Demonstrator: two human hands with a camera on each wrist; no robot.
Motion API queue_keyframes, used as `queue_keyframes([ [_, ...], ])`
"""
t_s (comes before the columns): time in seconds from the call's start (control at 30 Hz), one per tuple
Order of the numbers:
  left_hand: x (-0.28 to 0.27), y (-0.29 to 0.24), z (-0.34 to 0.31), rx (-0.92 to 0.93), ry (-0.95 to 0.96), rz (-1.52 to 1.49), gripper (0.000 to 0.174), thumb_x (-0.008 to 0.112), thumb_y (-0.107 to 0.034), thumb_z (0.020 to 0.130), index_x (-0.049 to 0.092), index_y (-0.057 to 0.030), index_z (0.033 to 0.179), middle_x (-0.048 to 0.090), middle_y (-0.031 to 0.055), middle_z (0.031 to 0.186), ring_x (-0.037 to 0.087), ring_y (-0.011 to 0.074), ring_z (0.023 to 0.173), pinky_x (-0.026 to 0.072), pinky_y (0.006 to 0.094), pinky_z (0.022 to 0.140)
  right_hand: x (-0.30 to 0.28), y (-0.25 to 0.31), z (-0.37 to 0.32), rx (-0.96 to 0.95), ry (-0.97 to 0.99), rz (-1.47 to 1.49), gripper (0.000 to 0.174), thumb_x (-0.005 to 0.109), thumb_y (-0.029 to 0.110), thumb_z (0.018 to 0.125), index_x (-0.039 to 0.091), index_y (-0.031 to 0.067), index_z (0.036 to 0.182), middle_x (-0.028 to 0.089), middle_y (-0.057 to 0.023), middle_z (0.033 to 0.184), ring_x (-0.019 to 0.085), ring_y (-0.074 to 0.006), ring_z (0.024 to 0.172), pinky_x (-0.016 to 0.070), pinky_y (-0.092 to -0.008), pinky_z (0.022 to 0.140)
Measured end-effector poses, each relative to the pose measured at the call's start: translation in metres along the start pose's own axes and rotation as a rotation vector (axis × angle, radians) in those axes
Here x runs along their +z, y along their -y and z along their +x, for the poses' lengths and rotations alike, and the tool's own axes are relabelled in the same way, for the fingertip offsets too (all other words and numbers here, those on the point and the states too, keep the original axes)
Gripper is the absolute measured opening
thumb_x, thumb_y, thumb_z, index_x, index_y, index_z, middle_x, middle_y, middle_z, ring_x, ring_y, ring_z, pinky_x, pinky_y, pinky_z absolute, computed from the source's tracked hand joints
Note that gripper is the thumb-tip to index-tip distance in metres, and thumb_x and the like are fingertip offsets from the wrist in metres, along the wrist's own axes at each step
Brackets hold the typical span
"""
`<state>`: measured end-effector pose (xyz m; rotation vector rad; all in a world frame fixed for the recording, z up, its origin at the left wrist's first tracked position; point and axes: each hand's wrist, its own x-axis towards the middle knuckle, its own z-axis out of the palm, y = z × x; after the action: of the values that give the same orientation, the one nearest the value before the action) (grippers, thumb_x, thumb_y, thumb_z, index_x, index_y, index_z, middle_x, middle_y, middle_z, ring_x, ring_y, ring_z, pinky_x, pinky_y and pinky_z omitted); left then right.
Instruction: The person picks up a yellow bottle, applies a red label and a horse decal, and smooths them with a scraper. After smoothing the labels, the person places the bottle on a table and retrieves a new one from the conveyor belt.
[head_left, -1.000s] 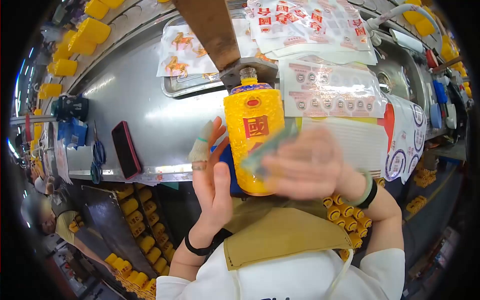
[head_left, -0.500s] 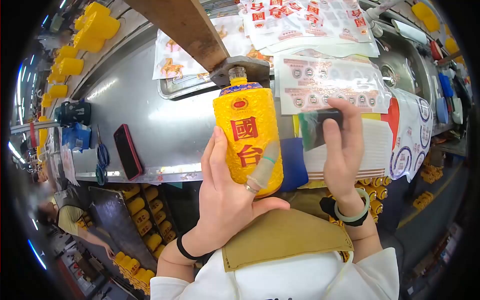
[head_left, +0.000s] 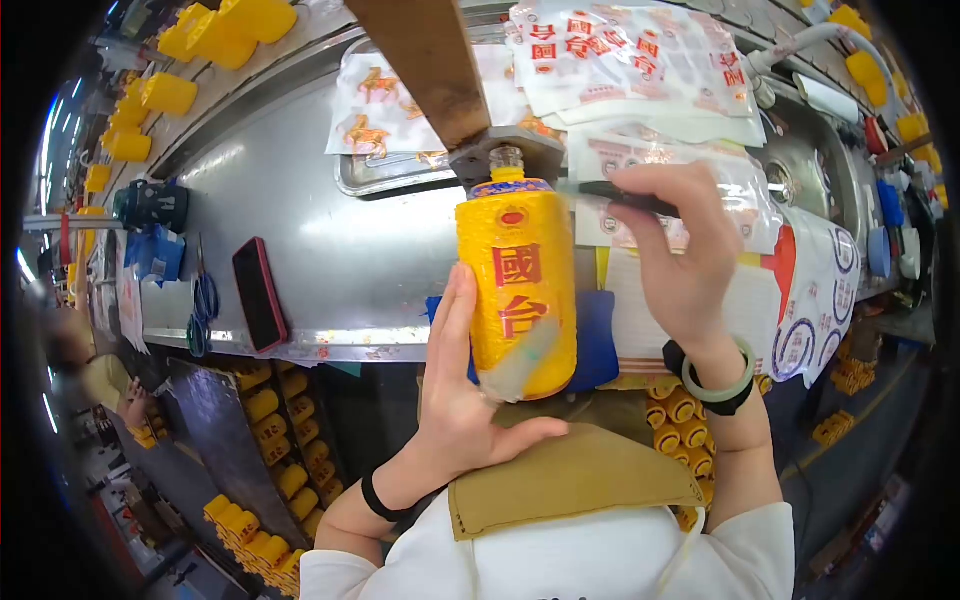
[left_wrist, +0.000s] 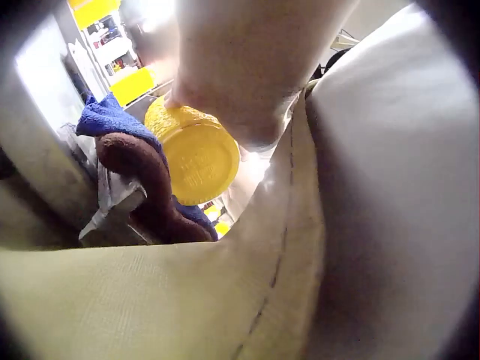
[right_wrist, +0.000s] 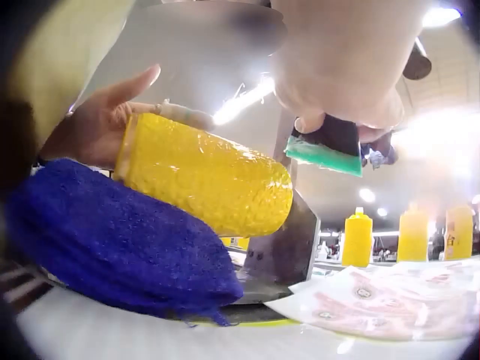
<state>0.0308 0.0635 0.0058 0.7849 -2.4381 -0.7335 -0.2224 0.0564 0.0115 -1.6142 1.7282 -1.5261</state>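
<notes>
A yellow bottle [head_left: 518, 290] with red characters leans with its clear glass neck at a metal bracket [head_left: 505, 150]. My left hand [head_left: 465, 400] lies along its left side and lower front, fingers extended, one in a pale cover. The right wrist view shows the bottle [right_wrist: 202, 176] above a blue cloth [right_wrist: 120, 240]. Pinched in my right hand [head_left: 690, 245] is a dark pad [head_left: 630, 197], held beside the bottle's shoulder; its green face [right_wrist: 324, 157] shows in the right wrist view. The left wrist view shows the bottle's round base [left_wrist: 199, 161].
A red-edged phone [head_left: 260, 295] and blue scissors [head_left: 203, 298] lie on the metal table at left. Sticker sheets [head_left: 635, 60] cover the back right, near a sink [head_left: 800, 150]. A wooden beam [head_left: 425, 65] reaches the bracket. Yellow caps stand along the back left.
My right hand first wiped across the bottle's front, moved off right, then rose to its shoulder with the pad. My left hand came from beside the bottle onto it.
</notes>
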Motion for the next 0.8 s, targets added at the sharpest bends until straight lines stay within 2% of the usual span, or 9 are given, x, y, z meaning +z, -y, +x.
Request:
queue_keyframes([
  [0.07, 0.004, 0.005, -0.004, -0.159, -0.162, -0.47, 0.081, 0.076, -0.055, 0.088, 0.057, 0.0021, 0.143, 0.026, 0.0342, 0.161, 0.031, 0.0494, 0.149, 0.0313, 0.0546, 0.119, -0.008, 0.002, 0.018, -0.717, -0.027, -0.401, 0.028, 0.073, 0.003, 0.076, 0.077, 0.0109, 0.102, 0.074, -0.0034, 0.104, 0.068, -0.0179, 0.085, 0.0533, -0.0276, 0.074],
  [0.1, -0.003, 0.011, -0.003, -0.147, -0.152, -0.475, 0.084, 0.065, -0.053, 0.097, 0.042, 0.0075, 0.151, 0.03, 0.0295, 0.162, 0.036, 0.0425, 0.149, 0.0322, 0.0533, 0.119, -0.004, 0.003, 0.013, -0.88, 0.038, -0.414, 0.026, 0.071, 0.011, 0.071, 0.077, 0.015, 0.096, 0.072, 0.0018, 0.1, 0.062, -0.0143, 0.078, 0.05, -0.0245, 0.069],
  [0.2, 0.0, 0.016, -0.008, -0.283, -0.337, -0.827, 0.082, 0.056, -0.053, 0.102, 0.032, 0.004, 0.156, 0.033, 0.0264, 0.161, 0.039, 0.0395, 0.148, 0.0349, 0.0508, 0.118, 0.016, 0.04, -0.011, -0.876, 0.4, -0.06, 0.03, 0.072, 0.021, 0.069, 0.072, 0.0125, 0.097, 0.061, 0.0033, 0.083, 0.056, -0.0135, 0.072, 0.0497, -0.0265, 0.066],
  [0.27, -0.006, 0.023, -0.006, -0.3, -0.335, -0.766, 0.079, 0.044, -0.055, 0.106, 0.028, 0.0028, 0.157, 0.037, 0.024, 0.16, 0.043, 0.0371, 0.145, 0.0379, 0.0484, 0.117, 0.018, 0.058, -0.008, -0.809, 0.51, -0.188, 0.032, 0.072, 0.02, 0.075, 0.071, 0.0118, 0.106, 0.053, 0.0016, 0.078, 0.054, -0.0155, 0.068, 0.0494, -0.03, 0.065],
  [0.37, -0.01, 0.028, -0.002, -0.355, -0.345, -0.725, 0.078, 0.033, -0.059, 0.107, 0.033, 0.0029, 0.155, 0.041, 0.0229, 0.158, 0.046, 0.0348, 0.142, 0.0405, 0.047, 0.114, 0.031, 0.033, 0.036, -0.663, 0.273, -0.438, 0.039, 0.074, 0.022, 0.079, 0.067, 0.0108, 0.116, 0.055, -0.0014, 0.083, 0.059, -0.0219, 0.075, 0.0475, -0.038, 0.068],
  [0.47, -0.013, 0.028, 0.0, -0.35, -0.349, -0.749, 0.079, 0.032, -0.059, 0.107, 0.033, 0.0029, 0.155, 0.041, 0.0228, 0.157, 0.047, 0.0344, 0.141, 0.041, 0.0464, 0.113, 0.016, 0.036, 0.072, -0.92, 0.126, -0.742, 0.034, 0.077, 0.022, 0.074, 0.069, 0.0162, 0.107, 0.054, 0.0, 0.084, 0.055, -0.0192, 0.075, 0.0455, -0.0332, 0.067],
  [0.63, -0.014, 0.028, 0.006, -0.368, -0.375, -0.736, 0.085, 0.031, -0.067, 0.104, 0.036, 0.0009, 0.155, 0.043, 0.0217, 0.156, 0.049, 0.0337, 0.139, 0.0416, 0.0469, 0.112, 0.026, 0.052, -0.008, -1.069, 0.469, -0.23, 0.031, 0.072, 0.012, 0.072, 0.074, 0.0235, 0.101, 0.059, 0.0066, 0.09, 0.05, -0.0075, 0.067, 0.0428, -0.0224, 0.056],
  [0.67, -0.013, 0.026, 0.008, -0.435, -0.369, -0.718, 0.091, 0.029, -0.075, 0.101, 0.037, -0.0014, 0.155, 0.045, 0.0207, 0.156, 0.05, 0.0332, 0.138, 0.0422, 0.0479, 0.112, 0.021, 0.064, -0.02, -0.961, 0.578, -0.127, 0.031, 0.073, 0.012, 0.075, 0.074, 0.0212, 0.105, 0.059, 0.0074, 0.088, 0.052, -0.0062, 0.068, 0.0415, -0.0227, 0.055],
  [0.8, 0.0, 0.033, 0.012, -0.318, -0.333, -0.775, 0.082, 0.038, -0.06, 0.106, 0.036, 0.0058, 0.154, 0.039, 0.0253, 0.158, 0.046, 0.0359, 0.141, 0.0391, 0.0464, 0.114, 0.003, 0.03, 0.013, -0.614, 0.25, -0.518, 0.025, 0.073, 0.007, 0.085, 0.071, 0.0055, 0.11, 0.061, -0.0022, 0.082, 0.055, -0.0139, 0.068, 0.0505, -0.0272, 0.064],
])
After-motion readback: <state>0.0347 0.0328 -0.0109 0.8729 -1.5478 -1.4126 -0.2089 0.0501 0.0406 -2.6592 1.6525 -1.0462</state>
